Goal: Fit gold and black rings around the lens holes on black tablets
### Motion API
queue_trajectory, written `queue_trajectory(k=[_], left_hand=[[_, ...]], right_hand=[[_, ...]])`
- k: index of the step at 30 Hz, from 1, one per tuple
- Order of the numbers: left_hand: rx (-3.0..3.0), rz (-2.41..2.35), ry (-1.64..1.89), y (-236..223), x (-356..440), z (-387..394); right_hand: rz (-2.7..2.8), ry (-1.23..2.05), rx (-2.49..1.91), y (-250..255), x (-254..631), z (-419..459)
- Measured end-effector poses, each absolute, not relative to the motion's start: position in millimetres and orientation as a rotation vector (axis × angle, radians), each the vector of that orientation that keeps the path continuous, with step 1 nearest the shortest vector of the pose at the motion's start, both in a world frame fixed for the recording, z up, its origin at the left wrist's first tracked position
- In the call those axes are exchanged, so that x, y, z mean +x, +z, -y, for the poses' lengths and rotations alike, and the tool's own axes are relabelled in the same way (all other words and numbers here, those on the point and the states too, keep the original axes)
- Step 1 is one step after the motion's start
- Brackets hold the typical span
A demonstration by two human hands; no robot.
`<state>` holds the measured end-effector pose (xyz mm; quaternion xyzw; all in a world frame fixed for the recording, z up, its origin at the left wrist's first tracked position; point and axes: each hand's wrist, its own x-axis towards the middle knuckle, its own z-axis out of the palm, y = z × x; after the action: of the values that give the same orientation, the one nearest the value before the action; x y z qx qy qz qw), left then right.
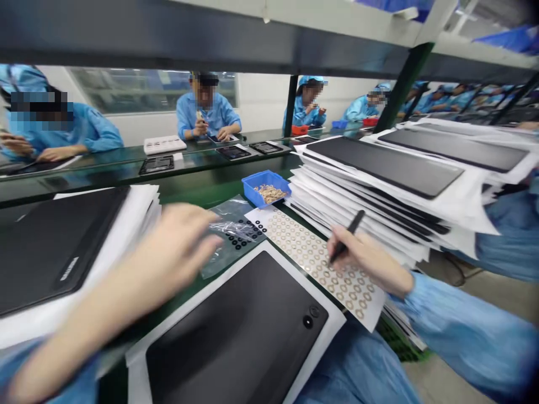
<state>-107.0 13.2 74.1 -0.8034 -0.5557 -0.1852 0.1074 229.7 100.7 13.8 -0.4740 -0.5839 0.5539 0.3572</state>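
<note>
My right hand point(351, 249) grips a slim black pen-shaped tool point(347, 238), its lower tip over a white sheet of ring-shaped stickers point(295, 241). My left hand point(181, 252), blurred, hovers beside a clear plastic bag point(219, 230) with small black rings point(238, 241) on it. Its thumb and forefinger are apart, with nothing visible between them. In front of me a black tablet back panel point(236, 331) lies on white paper, with two round camera openings point(310, 317) near its right corner. Whether the tool touches a sticker, I cannot tell.
Beyond the bag sits a blue bin point(252, 193) of small tan pieces. Tall stacks of black panels point(383, 163) and paper stand right; another black panel point(54, 241) lies on paper at left. A shelf point(210, 39) hangs overhead. Co-workers point(208, 112) sit across the bench.
</note>
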Motion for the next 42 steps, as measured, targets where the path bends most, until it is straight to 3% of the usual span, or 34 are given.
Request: queue_trajectory(k=[4, 9, 31, 36, 42], left_hand=[[-2.748, 1.381, -0.281, 10, -2, -61], [-2.734, 1.438, -0.252, -29, 6, -98], [-2.794, 1.362, -0.43, -34, 11, -92], [-2.77, 1.36, -0.416, -33, 12, -93], [-2.751, 1.402, -0.419, -37, 12, -96]], right_hand=[[1.493, 1.435, -1.124, 12, 194, -146], [1.41, 1.386, -1.142, -19, 171, -171], [1.622, 0.932, -1.176, -48, 164, -202], [1.596, 0.985, -1.093, -39, 160, -200], [1.623, 1.225, -0.985, 7, 179, -148]])
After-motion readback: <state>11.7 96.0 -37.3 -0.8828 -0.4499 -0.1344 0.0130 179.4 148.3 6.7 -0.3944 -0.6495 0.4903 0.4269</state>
